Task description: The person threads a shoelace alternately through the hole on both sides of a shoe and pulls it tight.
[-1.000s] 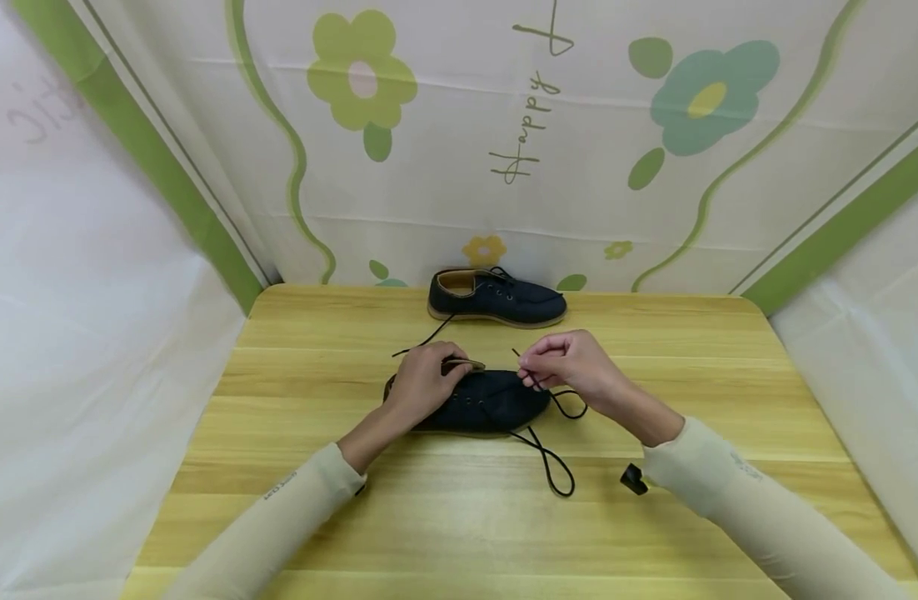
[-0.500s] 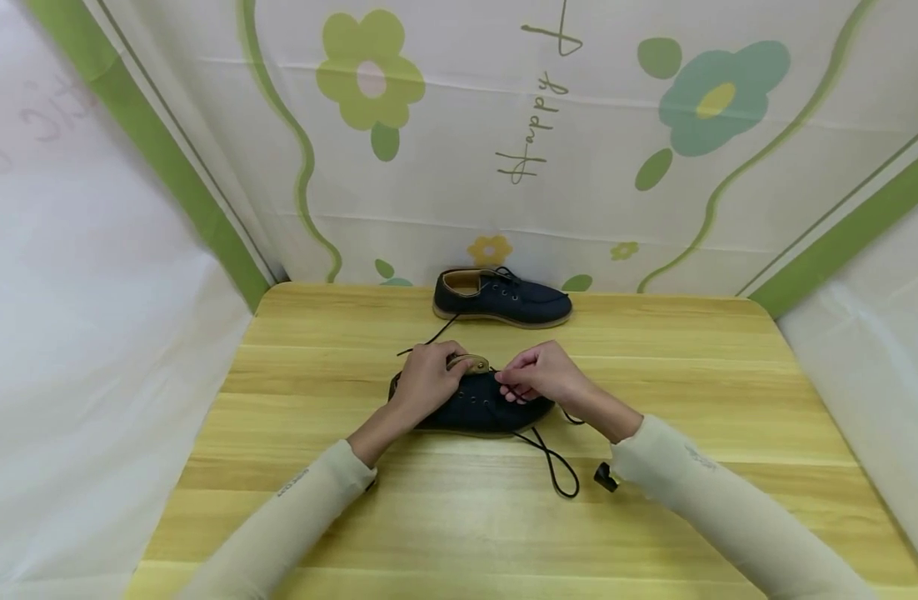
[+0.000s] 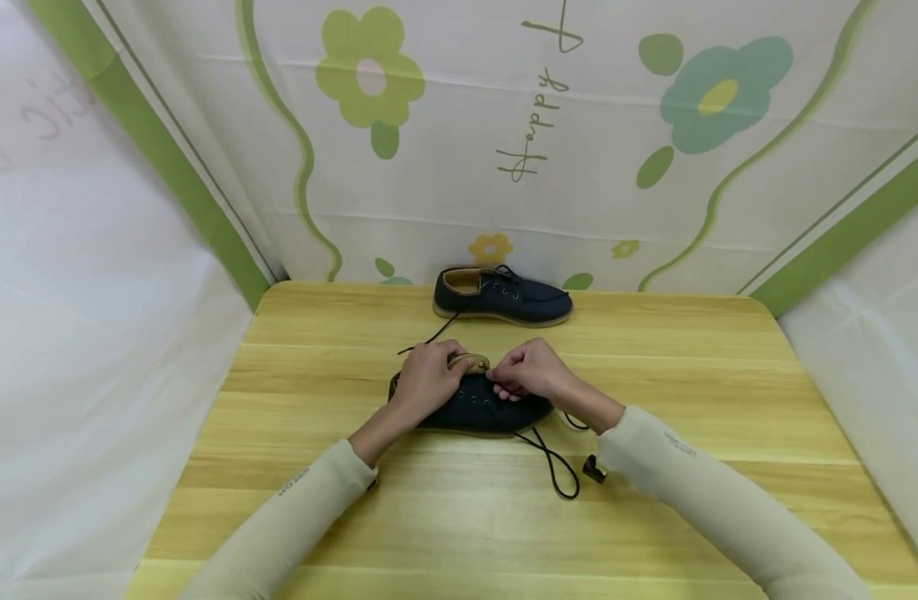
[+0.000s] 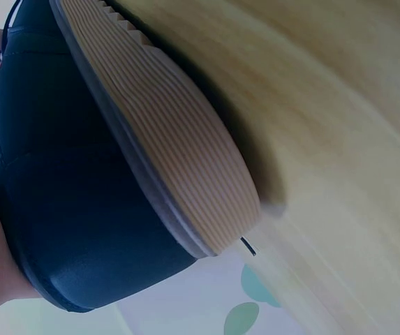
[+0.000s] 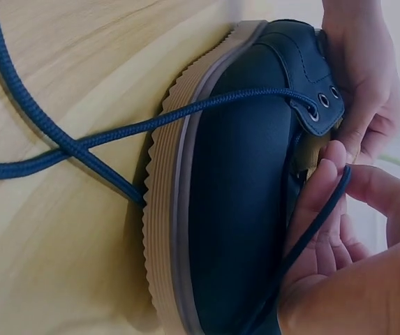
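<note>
A dark navy lace-up shoe [image 3: 522,414] with a ribbed tan sole [image 4: 172,132] stands on the table, toe to the right in the head view. My left hand [image 3: 427,383] grips it from above near the opening, holding the raised eyelet flap [image 3: 471,362] with its tan inner side outward. Between thumb and fingers my right hand [image 3: 534,371] pinches the end of a dark shoelace [image 5: 318,220], close beside that flap. The lace's other part [image 5: 186,109] comes out of a front eyelet on the near side and loops on the table.
A matching shoe [image 3: 534,302] stands at the table's back edge, its lace trailing left towards the near shoe. A small black object [image 3: 595,469] sits beside the right sleeve. Printed fabric [image 3: 444,158] hangs behind the wooden table [image 3: 466,533].
My right hand has moved left with the lace end, from beyond the toe to the eyelet flap. My left hand has turned the flap so its tan inner side shows more.
</note>
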A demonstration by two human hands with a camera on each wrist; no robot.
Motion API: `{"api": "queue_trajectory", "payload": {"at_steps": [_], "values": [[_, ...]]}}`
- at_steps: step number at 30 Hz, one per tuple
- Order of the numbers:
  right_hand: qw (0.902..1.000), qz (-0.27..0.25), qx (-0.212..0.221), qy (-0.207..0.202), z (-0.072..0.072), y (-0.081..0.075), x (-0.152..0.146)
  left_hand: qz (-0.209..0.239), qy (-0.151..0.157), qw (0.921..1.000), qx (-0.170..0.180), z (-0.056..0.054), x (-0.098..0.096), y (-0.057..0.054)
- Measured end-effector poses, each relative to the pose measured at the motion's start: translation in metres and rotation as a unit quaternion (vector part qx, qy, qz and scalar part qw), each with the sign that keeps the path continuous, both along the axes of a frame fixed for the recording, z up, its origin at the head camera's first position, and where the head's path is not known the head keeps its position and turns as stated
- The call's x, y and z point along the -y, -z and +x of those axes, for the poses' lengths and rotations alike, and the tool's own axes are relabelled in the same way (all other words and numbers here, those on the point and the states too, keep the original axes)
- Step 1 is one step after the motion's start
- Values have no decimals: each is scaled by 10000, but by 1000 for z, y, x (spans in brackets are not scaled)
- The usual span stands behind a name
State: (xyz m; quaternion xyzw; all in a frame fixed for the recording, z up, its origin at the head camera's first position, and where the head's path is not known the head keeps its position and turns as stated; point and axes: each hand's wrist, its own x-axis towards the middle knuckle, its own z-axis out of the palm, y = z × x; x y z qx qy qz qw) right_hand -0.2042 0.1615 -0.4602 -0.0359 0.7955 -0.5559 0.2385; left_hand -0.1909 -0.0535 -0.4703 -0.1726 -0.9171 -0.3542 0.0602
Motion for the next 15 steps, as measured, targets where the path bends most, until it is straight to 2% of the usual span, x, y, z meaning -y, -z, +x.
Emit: {"api": "queue_trajectory", "payload": {"at_steps": [7,15], "values": [[9999,59,-98,80,0,2,5,-20,-91,9999,-93,2,-1,1],[9991,213,-331,146,1,3,10,10,-40,10000,-50,1,0,3]]}}
